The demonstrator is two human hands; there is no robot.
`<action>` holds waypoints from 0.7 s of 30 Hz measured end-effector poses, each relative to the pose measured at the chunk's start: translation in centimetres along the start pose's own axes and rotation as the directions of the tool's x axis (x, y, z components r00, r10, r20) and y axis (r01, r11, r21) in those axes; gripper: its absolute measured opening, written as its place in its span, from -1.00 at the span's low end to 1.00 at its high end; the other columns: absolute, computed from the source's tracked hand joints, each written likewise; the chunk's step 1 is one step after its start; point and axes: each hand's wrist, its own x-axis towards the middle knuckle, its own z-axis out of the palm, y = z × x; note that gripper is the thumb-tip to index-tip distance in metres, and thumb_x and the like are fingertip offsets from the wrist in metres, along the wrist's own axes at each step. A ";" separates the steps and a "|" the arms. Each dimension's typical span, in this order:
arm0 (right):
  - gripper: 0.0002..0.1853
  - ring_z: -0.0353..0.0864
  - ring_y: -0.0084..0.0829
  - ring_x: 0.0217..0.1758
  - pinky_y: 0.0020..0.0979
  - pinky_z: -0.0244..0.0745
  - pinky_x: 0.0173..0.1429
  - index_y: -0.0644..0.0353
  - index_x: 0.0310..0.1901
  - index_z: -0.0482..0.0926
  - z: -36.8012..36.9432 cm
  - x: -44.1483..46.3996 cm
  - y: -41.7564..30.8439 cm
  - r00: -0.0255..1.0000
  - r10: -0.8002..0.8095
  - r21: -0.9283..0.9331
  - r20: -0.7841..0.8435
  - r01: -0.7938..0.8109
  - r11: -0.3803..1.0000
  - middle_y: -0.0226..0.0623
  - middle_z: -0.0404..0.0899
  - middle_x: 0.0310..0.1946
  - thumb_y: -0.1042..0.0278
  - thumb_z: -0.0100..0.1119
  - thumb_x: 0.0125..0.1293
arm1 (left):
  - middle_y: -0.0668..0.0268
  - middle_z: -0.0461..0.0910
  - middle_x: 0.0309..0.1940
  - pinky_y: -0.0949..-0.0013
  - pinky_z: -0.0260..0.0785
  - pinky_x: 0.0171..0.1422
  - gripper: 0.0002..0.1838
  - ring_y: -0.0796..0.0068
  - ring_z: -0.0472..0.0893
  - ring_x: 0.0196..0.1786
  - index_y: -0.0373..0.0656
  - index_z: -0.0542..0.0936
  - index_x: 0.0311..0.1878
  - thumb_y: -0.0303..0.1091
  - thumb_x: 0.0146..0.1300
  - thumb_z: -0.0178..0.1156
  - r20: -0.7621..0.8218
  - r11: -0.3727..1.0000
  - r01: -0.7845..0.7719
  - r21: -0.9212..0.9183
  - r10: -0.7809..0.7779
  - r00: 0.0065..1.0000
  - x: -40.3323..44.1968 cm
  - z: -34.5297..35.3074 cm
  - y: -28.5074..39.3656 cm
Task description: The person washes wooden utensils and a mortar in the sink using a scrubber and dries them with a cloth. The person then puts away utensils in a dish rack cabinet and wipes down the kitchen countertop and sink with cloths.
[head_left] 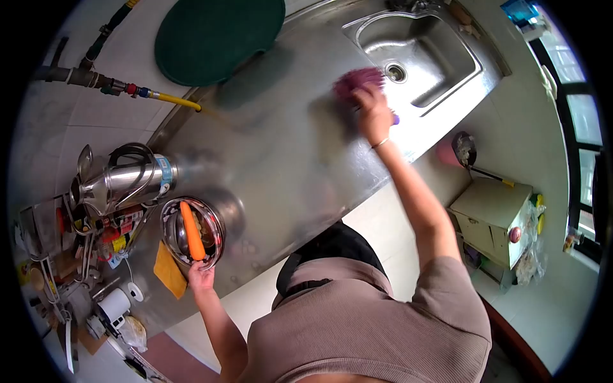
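In the head view, my left hand [201, 277] is closed on the near rim of a shiny metal bowl [219, 225] on the steel counter. An orange carrot [192, 231] lies in the bowl, its thick end close to my fingers; the rest of the contents are hard to make out. My right hand [373, 110] reaches out beside the sink, closed on a maroon, ribbed thing [355, 83]. Motion blurs it, so I cannot tell its kind. A small purple bit [396, 119] shows beside that hand.
The steel sink [447, 89] is at the upper right. A green round board [217, 38] leans at the back wall, near a yellow hose [172, 99]. A metal kettle [124, 182], a yellow cloth [170, 269] and cluttered utensils stand left. A cabinet [488, 217] is at right.
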 end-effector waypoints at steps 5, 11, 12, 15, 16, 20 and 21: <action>-0.68 0.40 -0.22 0.10 -0.28 0.41 -0.01 0.06 -0.16 0.59 -2.1 -12.8 -15.7 0.872 -0.221 0.239 0.437 0.124 0.963 -0.21 0.36 0.13 0.40 0.06 -0.03 | 0.12 0.52 -0.23 0.00 0.42 0.08 -0.68 0.16 0.54 -0.12 -0.28 0.42 -0.13 -0.66 -0.02 0.01 0.056 0.999 0.041 -0.028 -0.040 0.998 0.4 -0.8 0.1; -0.60 0.12 -0.26 0.37 -0.19 0.22 0.16 -0.03 0.00 0.53 -2.9 -20.1 -14.9 0.649 -0.519 0.386 0.556 0.352 0.853 -0.26 0.13 0.33 0.28 0.03 0.05 | 0.12 0.53 -0.17 0.00 0.34 0.14 -0.75 0.20 0.51 -0.04 -0.29 0.46 -0.10 -0.48 0.12 0.11 0.087 0.997 0.005 -0.071 0.001 0.996 -0.4 -0.2 -1.1; -0.60 0.11 -0.25 0.38 -0.15 0.19 0.20 -0.05 0.00 0.54 -3.3 -19.3 -13.5 0.666 -0.471 0.346 0.578 0.323 0.881 -0.25 0.14 0.33 0.28 0.04 0.05 | 0.13 0.54 -0.17 -0.03 0.27 0.20 -0.73 0.19 0.50 -0.03 -0.28 0.46 -0.09 -0.42 0.14 0.12 0.138 0.997 -0.030 -0.069 0.040 0.990 -1.7 0.7 -1.4; -0.56 0.08 -0.23 0.38 -0.09 0.11 0.28 -0.09 -0.01 0.54 -3.7 -16.7 -7.5 0.752 -0.287 0.176 0.593 0.227 0.958 -0.28 0.16 0.32 0.29 0.12 -0.03 | 0.06 0.45 0.01 -0.05 0.07 0.34 -0.58 0.13 0.43 0.10 -0.21 0.42 0.05 -0.19 0.17 0.16 0.197 0.990 -0.115 -0.087 0.130 0.972 -1.9 -0.5 -2.4; -0.55 0.08 -0.24 0.38 -0.10 0.09 0.29 -0.10 -0.01 0.55 -4.1 -15.5 -5.3 0.772 -0.247 0.136 0.586 0.207 0.969 -0.29 0.16 0.32 0.29 0.14 -0.05 | 0.01 0.34 0.10 -0.03 0.07 0.35 -0.47 0.10 0.37 0.15 -0.16 0.34 0.14 -0.17 0.14 0.19 0.039 0.979 -0.163 -0.124 0.169 0.985 -2.8 -0.1 -3.1; -0.46 0.10 -0.27 0.36 -0.18 0.09 0.27 -0.13 0.01 0.53 -4.6 -11.4 3.7 0.820 -0.170 0.013 0.547 0.195 0.981 -0.34 0.19 0.30 0.28 0.23 -0.17 | -0.10 0.09 0.25 0.04 0.15 0.34 -0.08 0.03 0.27 0.25 -0.03 -0.06 0.36 -0.17 0.04 0.31 -0.354 0.930 -0.287 -0.229 0.195 0.915 -5.3 -0.1 -7.1; -0.46 0.10 -0.27 0.36 -0.18 0.09 0.27 -0.13 0.01 0.53 -4.5 -10.4 5.9 0.825 -0.168 0.003 0.540 0.197 0.980 -0.34 0.19 0.30 0.28 0.23 -0.17 | -0.10 0.12 0.23 0.05 0.19 0.31 -0.03 0.05 0.29 0.23 -0.03 -0.13 0.36 -0.22 0.02 0.33 -0.401 0.924 -0.290 -0.249 0.174 0.899 -5.6 -1.5 -8.3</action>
